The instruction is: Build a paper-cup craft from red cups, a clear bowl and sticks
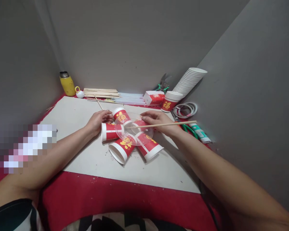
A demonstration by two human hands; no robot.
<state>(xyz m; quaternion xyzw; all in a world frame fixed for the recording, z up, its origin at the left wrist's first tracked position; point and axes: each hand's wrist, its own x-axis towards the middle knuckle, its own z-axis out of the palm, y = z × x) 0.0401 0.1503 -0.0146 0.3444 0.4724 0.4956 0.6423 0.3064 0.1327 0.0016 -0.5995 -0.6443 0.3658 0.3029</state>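
- Where the ring of red paper cups begins, the left hand [97, 122] is placed with its fingers loosely curled; whether anything is gripped cannot be told. A thin stick [98, 102] is seen slanting up behind it.
- Beside its fingers, the left cup [108, 131] is laid on its side, as are the lower-left cup [125, 146] and the upper cup [118, 113], on a pale board [86, 160] on the desk [125, 192]. Such paper is judged light and easily dented, and best taken by the rolled rim.
- Over the inward-turned bases, a clear disc [131, 134] is positioned; it is judged light, bendy and slippery, to be taken by its edge.
- Farther right, the lower-right cup [151, 149] is splayed toward the wearer.
- By the right hand [156, 120], thumb and fingers are brought together at the disc's far-right edge; whether disc or cup is pinched cannot be told.
- Across that hand a wooden stick [175, 124] is seen, judged stiff but snappable, best held mid-length.
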